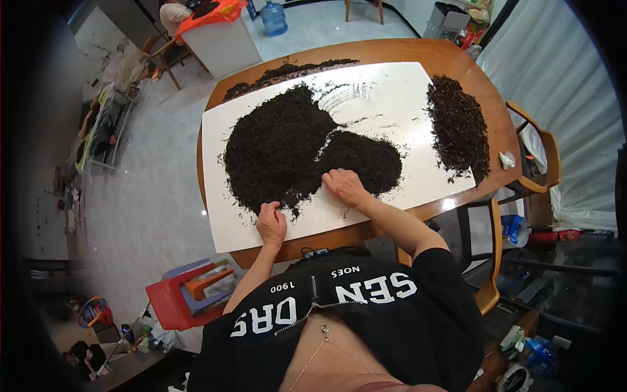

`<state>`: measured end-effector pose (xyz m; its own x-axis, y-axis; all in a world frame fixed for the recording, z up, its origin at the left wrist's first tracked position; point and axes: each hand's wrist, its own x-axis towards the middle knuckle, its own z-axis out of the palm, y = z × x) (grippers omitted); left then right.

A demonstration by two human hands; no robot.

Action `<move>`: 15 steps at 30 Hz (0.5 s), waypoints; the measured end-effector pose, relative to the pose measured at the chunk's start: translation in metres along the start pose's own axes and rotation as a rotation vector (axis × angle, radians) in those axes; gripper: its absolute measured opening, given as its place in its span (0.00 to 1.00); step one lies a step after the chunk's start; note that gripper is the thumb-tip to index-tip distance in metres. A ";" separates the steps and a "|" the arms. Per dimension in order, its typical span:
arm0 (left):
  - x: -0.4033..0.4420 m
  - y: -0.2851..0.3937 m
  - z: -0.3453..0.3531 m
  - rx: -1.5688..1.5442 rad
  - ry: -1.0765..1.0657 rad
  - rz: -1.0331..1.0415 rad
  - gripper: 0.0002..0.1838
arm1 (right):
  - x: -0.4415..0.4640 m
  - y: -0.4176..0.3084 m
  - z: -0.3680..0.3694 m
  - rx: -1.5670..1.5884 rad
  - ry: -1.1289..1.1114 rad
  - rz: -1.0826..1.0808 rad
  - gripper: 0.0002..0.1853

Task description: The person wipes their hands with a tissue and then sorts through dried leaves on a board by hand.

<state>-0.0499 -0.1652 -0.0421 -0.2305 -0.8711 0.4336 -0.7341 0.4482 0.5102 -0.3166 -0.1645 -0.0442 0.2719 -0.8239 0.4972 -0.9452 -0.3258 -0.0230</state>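
Dark, leaf-like loose material lies in a large pile on a white board, with a smaller pile joined to its right side. My left hand is at the near edge of the large pile, its fingers curled together near a few loose bits. At the near left edge of the smaller pile is my right hand, its fingers bent and touching the dark material. Whatever either hand pinches is too small to make out.
The board rests on a wooden table. A browner heap covers its right end, beside a crumpled tissue. Chairs stand at the right, red and purple stools at the lower left. Another person sits at the far left.
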 end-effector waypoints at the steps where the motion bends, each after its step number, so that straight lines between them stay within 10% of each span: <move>1: 0.000 0.000 0.000 -0.002 0.000 -0.002 0.13 | 0.001 0.004 0.002 -0.019 0.010 0.014 0.03; 15: -0.001 0.004 0.001 0.056 -0.031 -0.008 0.14 | 0.038 0.012 0.004 -0.044 0.089 0.136 0.03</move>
<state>-0.0535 -0.1627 -0.0407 -0.2435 -0.8810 0.4058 -0.7705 0.4298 0.4708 -0.3169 -0.2022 -0.0292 0.1258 -0.8143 0.5667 -0.9797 -0.1920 -0.0584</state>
